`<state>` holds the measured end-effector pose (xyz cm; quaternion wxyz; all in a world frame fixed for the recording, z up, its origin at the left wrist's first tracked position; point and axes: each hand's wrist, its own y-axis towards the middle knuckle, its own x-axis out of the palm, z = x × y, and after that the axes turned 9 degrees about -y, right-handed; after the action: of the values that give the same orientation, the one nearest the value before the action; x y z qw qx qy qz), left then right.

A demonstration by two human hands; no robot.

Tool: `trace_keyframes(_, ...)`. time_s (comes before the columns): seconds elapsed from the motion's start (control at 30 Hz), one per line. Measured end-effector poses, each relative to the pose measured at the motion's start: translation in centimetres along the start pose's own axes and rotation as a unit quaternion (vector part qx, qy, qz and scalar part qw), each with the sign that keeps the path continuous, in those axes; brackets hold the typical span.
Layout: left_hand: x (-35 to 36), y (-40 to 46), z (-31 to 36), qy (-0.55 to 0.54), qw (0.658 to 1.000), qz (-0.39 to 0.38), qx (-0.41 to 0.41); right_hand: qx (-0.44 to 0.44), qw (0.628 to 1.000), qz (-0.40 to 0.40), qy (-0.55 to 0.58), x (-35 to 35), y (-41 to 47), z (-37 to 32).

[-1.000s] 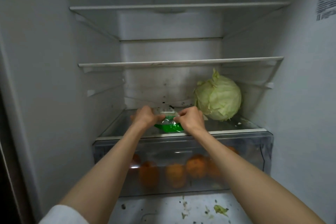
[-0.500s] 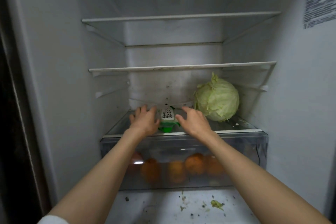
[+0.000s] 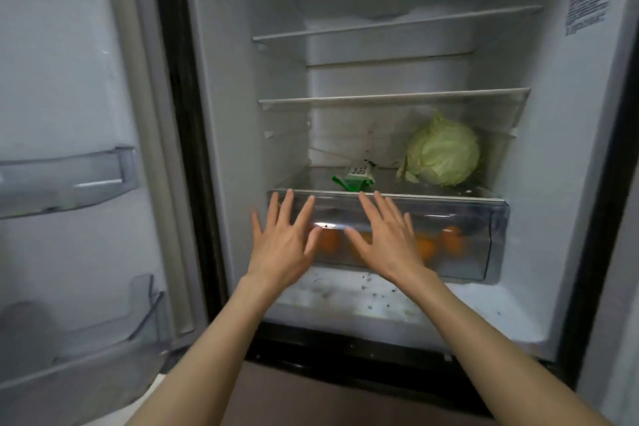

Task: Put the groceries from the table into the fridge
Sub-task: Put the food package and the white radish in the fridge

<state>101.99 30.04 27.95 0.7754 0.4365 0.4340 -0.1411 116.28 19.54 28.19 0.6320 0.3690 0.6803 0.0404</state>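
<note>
Item: green packet (image 3: 353, 179) (white label panel with dark print, too small to read). Lies flat on the glass shelf (image 3: 491, 196) over the crisper drawer, beyond and just above the fingertips of both hands, in line with the gap between them, a little nearer the right hand's side. Not touched by either hand. Long axis runs roughly left to right along the shelf front, slightly skewed; the green pointed end faces left toward the left hand's side, the white label end lies toward the right and the back wall.

Left hand (image 3: 284, 245): fingers spread wide, palm forward, holding nothing, raised in front of the crisper drawer (image 3: 484, 242).

Right hand (image 3: 386, 239): likewise splayed and empty, thumb reaching inward toward the left hand; hands near one another but apart. Whether either palm touches the drawer front cannot be told.

Cabbage (image 3: 443, 151): whole, pale green, on the same shelf, beyond and to the right of the right hand, apart from the packet.

Oranges (image 3: 451, 240): several, seen blurred through the clear drawer, directly behind both hands.

Fridge (image 3: 560, 156): open, two shelves above the hands bare; door bins (image 3: 69, 180) well left of the left hand.
</note>
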Motion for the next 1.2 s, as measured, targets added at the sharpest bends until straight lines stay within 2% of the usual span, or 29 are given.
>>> trace_keyframes(0.13,-0.1,-7.3,-0.7,-0.038,0.999,0.003,-0.031,-0.007,1.000,-0.028,0.004,1.3,-6.6,-2.0)
trace_keyframes(0.27,0.8,-15.7,-1.9,-0.071,0.994,-0.024,-0.083,-0.049,0.996,-0.078,-0.014,3.5,-13.2,-4.5)
trace_keyframes(0.5,-1.5,-32.4,-6.0,-0.023,0.980,-0.090,-0.175,-0.106,0.974,-0.201,0.006,6.6,-26.7,-11.2)
trace_keyframes(0.73,-8.0,-50.6,-9.6,0.029,0.934,-0.174,-0.311,-0.189,0.931,-0.311,0.040,7.4,-39.8,-21.2)
trace_keyframes(0.87,-12.0,-58.3,-11.7,0.046,0.896,-0.193,-0.396,-0.237,0.908,-0.338,0.070,7.4,-44.6,-26.7)
trace_keyframes(1.2,-25.3,-69.2,-19.6,0.106,0.834,-0.052,-0.539,-0.408,0.854,-0.303,0.111,8.6,-49.2,-47.1)
